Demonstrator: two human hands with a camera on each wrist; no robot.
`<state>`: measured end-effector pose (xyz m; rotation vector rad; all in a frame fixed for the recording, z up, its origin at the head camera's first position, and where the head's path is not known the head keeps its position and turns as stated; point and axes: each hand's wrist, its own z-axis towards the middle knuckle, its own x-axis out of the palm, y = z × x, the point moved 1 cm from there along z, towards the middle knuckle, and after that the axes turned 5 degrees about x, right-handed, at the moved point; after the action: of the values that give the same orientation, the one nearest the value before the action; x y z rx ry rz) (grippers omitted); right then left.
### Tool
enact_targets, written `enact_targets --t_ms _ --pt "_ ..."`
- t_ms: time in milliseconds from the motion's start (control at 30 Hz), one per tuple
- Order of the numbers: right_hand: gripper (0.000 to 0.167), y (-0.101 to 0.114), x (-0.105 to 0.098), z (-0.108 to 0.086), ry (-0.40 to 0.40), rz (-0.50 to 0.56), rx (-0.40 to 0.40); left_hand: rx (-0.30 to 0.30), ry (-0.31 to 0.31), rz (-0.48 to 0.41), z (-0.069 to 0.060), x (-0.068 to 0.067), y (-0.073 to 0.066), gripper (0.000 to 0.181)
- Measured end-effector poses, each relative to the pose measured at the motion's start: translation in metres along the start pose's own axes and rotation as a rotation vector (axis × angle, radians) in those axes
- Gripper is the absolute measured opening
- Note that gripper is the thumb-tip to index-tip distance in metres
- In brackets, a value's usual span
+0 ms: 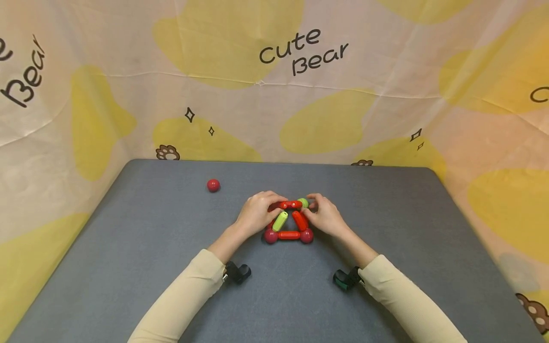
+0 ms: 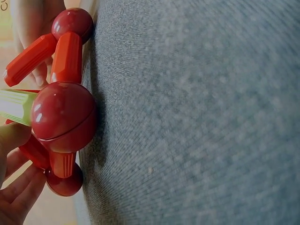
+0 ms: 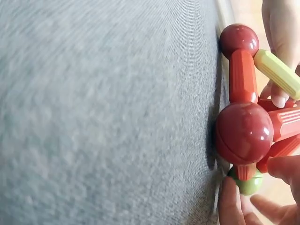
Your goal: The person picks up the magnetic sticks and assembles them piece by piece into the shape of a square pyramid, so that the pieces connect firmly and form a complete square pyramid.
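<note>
A small frame of magnetic sticks and balls stands on the table, with a dark red ball [image 1: 271, 236] at its near left corner and another dark red ball [image 1: 306, 236] at the near right. Between these lies a red stick [image 1: 289, 235]. A yellow-green stick [image 1: 280, 221] and a leaning red stick [image 1: 300, 220] rise from the near corners. My left hand [image 1: 257, 212] grips the far left corner, fingertips on a red stick [image 2: 35, 152] beside a ball. At the far right corner my right hand [image 1: 328, 216] holds a green ball [image 3: 248, 183] between thumb and fingers.
A loose red ball [image 1: 213, 185] lies farther back, left of the frame. The grey table [image 1: 141, 247] meets a patterned cloth [image 1: 240, 109] at its back and sides. A black wrist device [image 1: 238, 272] sits under the left wrist, another device [image 1: 345, 279] under the right.
</note>
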<state>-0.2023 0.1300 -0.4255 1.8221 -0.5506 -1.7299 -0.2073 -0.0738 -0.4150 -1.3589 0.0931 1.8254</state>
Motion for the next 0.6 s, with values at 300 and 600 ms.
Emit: enact_targets --t_ms 300,600 --pt "0.052 0.0016 0.0053 0.0007 0.131 0.077 0.159 0.001 0.006 0.008 0.0013 0.0009 0.0007 0.025" --pt "0.050 0.0018 0.0065 0.0013 0.129 0.076 0.154 -0.015 0.005 0.007 -0.0005 -0.0014 0.0008 0.028"
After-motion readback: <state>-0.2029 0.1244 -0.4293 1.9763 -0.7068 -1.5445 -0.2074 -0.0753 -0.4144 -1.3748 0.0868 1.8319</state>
